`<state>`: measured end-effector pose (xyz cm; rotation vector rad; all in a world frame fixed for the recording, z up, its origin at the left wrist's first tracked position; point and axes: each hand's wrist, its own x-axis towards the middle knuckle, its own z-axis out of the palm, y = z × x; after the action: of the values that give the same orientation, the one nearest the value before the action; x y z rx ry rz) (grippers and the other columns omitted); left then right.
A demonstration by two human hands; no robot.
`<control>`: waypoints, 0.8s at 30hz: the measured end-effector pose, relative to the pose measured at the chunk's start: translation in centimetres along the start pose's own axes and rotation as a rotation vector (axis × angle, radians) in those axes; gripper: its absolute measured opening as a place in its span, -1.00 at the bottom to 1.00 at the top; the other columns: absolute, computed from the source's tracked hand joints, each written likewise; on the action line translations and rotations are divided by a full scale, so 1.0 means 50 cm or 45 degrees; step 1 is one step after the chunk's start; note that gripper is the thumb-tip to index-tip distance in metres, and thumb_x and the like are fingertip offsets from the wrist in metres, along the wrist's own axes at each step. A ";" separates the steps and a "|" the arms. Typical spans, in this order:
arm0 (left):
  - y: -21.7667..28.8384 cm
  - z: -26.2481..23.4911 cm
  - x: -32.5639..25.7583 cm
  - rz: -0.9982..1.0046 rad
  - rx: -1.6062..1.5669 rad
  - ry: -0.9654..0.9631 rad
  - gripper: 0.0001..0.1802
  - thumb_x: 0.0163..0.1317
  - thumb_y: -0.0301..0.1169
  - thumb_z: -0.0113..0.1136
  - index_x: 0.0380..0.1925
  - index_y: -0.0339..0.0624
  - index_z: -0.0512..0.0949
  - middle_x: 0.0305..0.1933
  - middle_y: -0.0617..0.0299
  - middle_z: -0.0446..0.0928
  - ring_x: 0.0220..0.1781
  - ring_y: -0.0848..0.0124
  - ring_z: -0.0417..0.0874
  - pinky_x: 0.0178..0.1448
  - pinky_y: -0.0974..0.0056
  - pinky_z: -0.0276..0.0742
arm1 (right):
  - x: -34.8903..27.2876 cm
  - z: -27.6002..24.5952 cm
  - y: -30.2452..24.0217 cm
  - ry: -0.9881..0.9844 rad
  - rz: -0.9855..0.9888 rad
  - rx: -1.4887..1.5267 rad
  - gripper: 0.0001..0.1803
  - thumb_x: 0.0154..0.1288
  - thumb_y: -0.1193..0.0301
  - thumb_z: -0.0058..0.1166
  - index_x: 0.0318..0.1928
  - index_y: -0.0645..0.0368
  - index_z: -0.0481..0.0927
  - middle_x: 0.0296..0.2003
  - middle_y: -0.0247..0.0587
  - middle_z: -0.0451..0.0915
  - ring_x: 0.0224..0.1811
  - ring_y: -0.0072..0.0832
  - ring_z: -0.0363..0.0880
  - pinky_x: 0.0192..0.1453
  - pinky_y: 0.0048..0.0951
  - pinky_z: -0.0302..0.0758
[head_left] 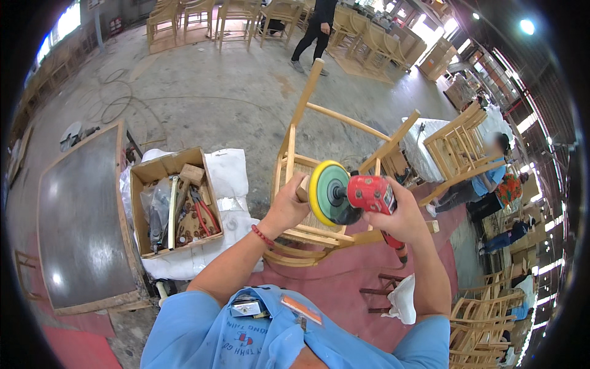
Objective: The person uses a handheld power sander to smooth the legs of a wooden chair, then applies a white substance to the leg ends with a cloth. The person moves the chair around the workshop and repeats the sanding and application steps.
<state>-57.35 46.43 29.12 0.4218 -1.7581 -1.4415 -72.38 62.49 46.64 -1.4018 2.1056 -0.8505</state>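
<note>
Nearest is the blue shirt of the person, its cloth creased across the chest. In front of it, held up above a wooden chair frame, is a sander with a rounded, glossy red body and scuffed dark spots. Its round disc is tilted toward the left: a thick, soft-looking yellow rim, a flat green face and a dark hub at the centre. A red and black end shows below the right hand, whose fingers are clamped around the red body. The left hand, with a red beaded bracelet at the wrist, has its fingers closed on a pale wooden piece just beside the disc; the disc hides part of this grip, and I cannot tell whether the two touch.

Beneath, the chair frame is smooth, honey-coloured wood, with straight tapering legs and a curved rail near a dull red mat. To the left, a brown open box holds red-handled pliers and loose bits, resting on crumpled white sheeting. Farther off, slim wooden chairs stand on stained grey concrete.
</note>
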 end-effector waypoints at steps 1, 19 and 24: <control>-0.001 -0.001 -0.001 0.013 0.036 0.006 -0.59 0.17 -0.41 0.37 -0.05 -0.20 0.42 -0.32 0.00 0.60 -0.26 0.15 0.69 -0.17 0.16 0.57 | 0.009 0.001 0.003 0.094 -0.068 -0.022 -0.31 -0.11 0.34 0.43 0.10 0.31 0.53 -0.21 -0.21 0.66 -0.17 -0.55 0.60 0.04 -0.46 0.51; -0.031 -0.009 0.006 0.402 -0.063 -0.043 -0.55 0.04 -0.52 0.40 -0.04 -0.19 0.46 -0.18 -0.04 0.56 -0.10 -0.08 0.62 -0.11 0.07 0.54 | -0.095 0.113 -0.208 0.083 -0.056 -0.993 -0.25 -0.05 0.29 0.41 0.22 0.03 0.43 -0.16 -0.03 0.68 -0.19 -0.05 0.69 -0.16 -0.14 0.62; -0.021 -0.004 0.001 0.183 -0.074 0.006 -0.58 0.05 -0.49 0.41 -0.09 -0.21 0.47 -0.22 -0.02 0.58 -0.16 -0.01 0.63 -0.11 0.09 0.54 | -0.065 0.089 -0.241 0.477 0.027 -1.069 -0.27 -0.02 0.27 0.42 0.21 0.04 0.44 -0.23 0.02 0.68 -0.19 -0.06 0.70 -0.16 -0.14 0.61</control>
<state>-57.47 45.98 28.17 0.2627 -1.7022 -1.3845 -60.47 61.01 52.28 -1.6802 2.9578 -0.1945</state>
